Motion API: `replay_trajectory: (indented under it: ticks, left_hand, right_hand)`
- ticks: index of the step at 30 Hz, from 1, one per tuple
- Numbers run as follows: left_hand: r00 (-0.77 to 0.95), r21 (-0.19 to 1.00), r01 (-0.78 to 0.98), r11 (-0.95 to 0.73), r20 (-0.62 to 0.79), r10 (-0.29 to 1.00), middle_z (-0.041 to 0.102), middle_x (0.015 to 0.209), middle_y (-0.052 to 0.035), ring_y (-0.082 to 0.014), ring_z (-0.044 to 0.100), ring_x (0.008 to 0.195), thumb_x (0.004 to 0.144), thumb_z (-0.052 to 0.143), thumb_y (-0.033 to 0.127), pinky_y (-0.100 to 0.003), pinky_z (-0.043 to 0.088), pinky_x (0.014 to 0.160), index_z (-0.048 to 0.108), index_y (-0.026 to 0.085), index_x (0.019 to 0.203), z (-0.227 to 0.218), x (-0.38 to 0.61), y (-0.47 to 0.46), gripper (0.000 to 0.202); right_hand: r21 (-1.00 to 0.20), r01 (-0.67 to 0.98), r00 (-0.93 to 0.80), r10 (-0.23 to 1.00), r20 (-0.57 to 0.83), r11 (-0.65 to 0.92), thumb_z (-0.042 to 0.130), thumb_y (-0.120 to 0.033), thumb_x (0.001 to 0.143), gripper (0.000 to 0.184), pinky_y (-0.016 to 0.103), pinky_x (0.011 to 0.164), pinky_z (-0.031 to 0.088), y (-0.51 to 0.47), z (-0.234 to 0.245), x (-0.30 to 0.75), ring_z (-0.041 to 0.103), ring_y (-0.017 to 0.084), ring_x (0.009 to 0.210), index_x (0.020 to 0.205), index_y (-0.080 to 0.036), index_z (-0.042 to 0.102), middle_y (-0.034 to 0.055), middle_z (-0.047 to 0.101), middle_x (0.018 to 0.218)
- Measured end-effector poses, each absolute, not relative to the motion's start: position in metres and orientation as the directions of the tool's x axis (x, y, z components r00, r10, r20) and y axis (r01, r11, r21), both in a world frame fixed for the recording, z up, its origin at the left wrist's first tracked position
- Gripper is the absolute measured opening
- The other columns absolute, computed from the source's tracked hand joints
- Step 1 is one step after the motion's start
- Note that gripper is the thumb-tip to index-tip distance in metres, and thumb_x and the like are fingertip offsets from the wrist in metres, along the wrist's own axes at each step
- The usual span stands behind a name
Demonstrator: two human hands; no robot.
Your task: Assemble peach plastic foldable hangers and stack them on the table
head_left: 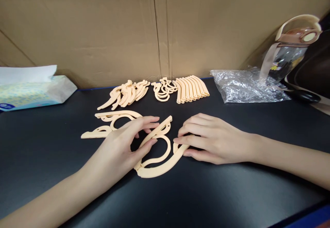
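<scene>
A cream plastic hanger piece point(157, 152) is being pinched from both sides, flat on the black table point(206, 193), near centre. Its straight bar is being gripped between thumb and fingers of the left hand point(123, 149). Its curved right end is being pressed under the fingertips of the right hand point(211, 142), fingers curled, palm down. A second hanger piece point(110, 123) is lying just left of and behind the left hand, untouched. Farther back, curved arm parts point(126, 94), hook parts point(163, 88) and short tubes point(192, 87) are being kept in three groups. A tissue pack point(28, 88) is sitting far left; a clear plastic bag point(244, 85) and a bottle point(291, 52) are sitting far right, against the cardboard wall point(103, 25).
</scene>
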State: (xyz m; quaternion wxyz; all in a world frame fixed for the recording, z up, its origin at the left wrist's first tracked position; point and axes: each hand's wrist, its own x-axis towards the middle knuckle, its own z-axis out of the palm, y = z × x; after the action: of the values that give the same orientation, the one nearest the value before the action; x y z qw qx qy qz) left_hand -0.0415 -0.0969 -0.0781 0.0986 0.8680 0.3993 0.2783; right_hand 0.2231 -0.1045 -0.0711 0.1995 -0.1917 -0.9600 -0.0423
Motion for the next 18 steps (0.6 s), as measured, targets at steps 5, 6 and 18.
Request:
replay_trajectory:
  ticks: [5,6,18]
  left_hand:
    - [0.551,0.396,0.616,-0.681,0.401,0.732,0.075,0.11,0.0003,-0.0176,0.072,0.088,0.095,0.059,0.041,-0.028,0.06,0.081,0.057,0.028,0.124,-0.0785,-0.0435,-0.0979,0.031]
    - [0.558,0.397,0.611,-0.685,0.398,0.728,0.074,0.111,0.0005,-0.017,0.071,0.09,0.095,0.06,0.04,-0.027,0.06,0.082,0.057,0.028,0.124,-0.0788,-0.0442,-0.0982,0.031]
    - [0.633,0.396,0.58,-0.712,0.331,0.699,0.071,0.112,0.0031,-0.0148,0.067,0.1,0.101,0.04,0.018,-0.024,0.052,0.088,0.059,0.028,0.122,-0.0761,-0.0453,-0.0932,0.03]
  right_hand:
    - [0.001,0.392,-0.851,0.362,0.38,0.92,0.051,-0.027,0.102,0.025,0.035,0.085,0.048,-0.105,-0.0706,0.2239,0.06,0.022,0.096,0.109,-0.012,0.069,0.009,0.07,0.102]
    - [0.002,0.393,-0.852,0.363,0.377,0.92,0.052,-0.027,0.101,0.025,0.035,0.084,0.048,-0.105,-0.0705,0.224,0.06,0.022,0.095,0.109,-0.012,0.069,0.0089,0.07,0.102]
    - [0.047,0.42,-0.852,0.376,0.364,0.906,0.047,-0.021,0.101,0.026,0.038,0.084,0.046,-0.1013,-0.071,0.2278,0.059,0.024,0.099,0.11,-0.012,0.069,0.0118,0.068,0.108]
